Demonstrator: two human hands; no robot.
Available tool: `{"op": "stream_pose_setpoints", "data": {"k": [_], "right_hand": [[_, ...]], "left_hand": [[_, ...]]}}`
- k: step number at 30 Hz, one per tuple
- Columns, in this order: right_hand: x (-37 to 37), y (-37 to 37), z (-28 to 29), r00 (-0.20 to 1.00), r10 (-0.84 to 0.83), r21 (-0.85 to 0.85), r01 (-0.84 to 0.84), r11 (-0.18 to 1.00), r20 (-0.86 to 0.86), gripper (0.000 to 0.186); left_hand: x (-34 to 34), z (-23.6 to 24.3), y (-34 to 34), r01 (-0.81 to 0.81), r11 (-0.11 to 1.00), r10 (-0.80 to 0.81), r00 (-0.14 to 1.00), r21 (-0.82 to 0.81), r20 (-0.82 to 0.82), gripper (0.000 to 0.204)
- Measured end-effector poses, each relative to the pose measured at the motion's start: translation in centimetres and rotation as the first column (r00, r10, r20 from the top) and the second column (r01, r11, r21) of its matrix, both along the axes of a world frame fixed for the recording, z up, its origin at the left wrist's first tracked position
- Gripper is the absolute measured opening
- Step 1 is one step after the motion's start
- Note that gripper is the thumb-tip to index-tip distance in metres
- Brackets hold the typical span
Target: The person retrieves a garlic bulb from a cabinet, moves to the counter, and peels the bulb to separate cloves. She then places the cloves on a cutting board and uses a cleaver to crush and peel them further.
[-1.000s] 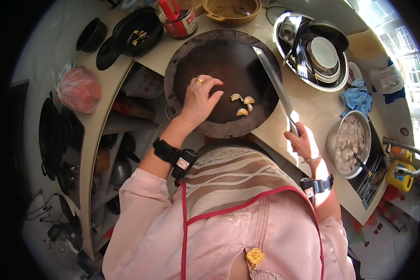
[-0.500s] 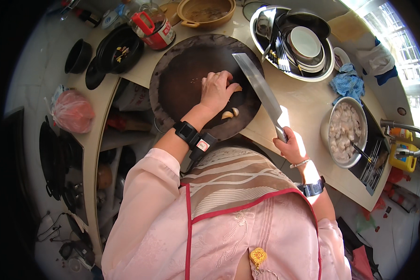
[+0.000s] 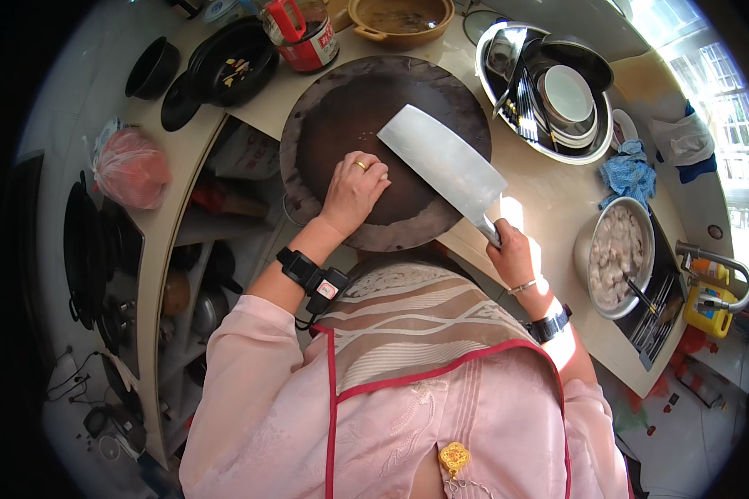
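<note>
My right hand (image 3: 512, 249) is closed on the handle of a wide steel cleaver (image 3: 441, 162), whose broad blade lies tilted flat over the round dark chopping board (image 3: 314, 112). My left hand (image 3: 351, 190) is on the board just left of the blade, fingers curled and pinched round a small pale piece that I cannot make out clearly. The garlic cloves seen earlier do not show now; the blade hides that part of the board.
A bowl of pale pieces (image 3: 614, 254) sits by the sink at right. A basin of dishes (image 3: 541, 91), a blue cloth (image 3: 624, 175), a clay pot (image 3: 399, 17), a red-handled jar (image 3: 304, 37), black pans (image 3: 229, 62) and a pink bag (image 3: 133, 170) surround the board.
The cleaver has swung left and turned flat over the board, covering where the garlic cloves lay. My left hand moved right among the cloves, then back leftward with fingertips pinched.
</note>
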State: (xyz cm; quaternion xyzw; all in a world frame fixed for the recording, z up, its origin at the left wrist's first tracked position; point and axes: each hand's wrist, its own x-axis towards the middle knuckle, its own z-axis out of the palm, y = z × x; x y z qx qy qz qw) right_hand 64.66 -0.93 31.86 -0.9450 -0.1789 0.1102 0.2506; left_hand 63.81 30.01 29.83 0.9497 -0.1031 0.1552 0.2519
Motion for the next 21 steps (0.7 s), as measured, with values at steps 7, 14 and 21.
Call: {"op": "stream_pose_setpoints", "data": {"k": [7,14,21], "right_hand": [[0.2,0.2,1.0,0.978,0.009,0.103,-0.031,0.994,0.206,0.022],[0.3,0.0,-1.1,0.998,0.059,-0.108,-0.058,0.992,0.008,0.026],[0.9,-0.4,3.2,0.789,-0.062,0.295,0.299,0.908,-0.612,0.01]], "left_hand": [[-0.4,-1.0,1.8,-0.181,0.965,0.19,0.981,-0.187,0.031,0.025],[-0.7,-0.8,1.8,-0.242,0.923,0.269,0.962,-0.299,0.051,0.028],[1.4,0.7,-0.7,-0.078,0.99,0.087,0.993,-0.115,0.082,0.023]]}}
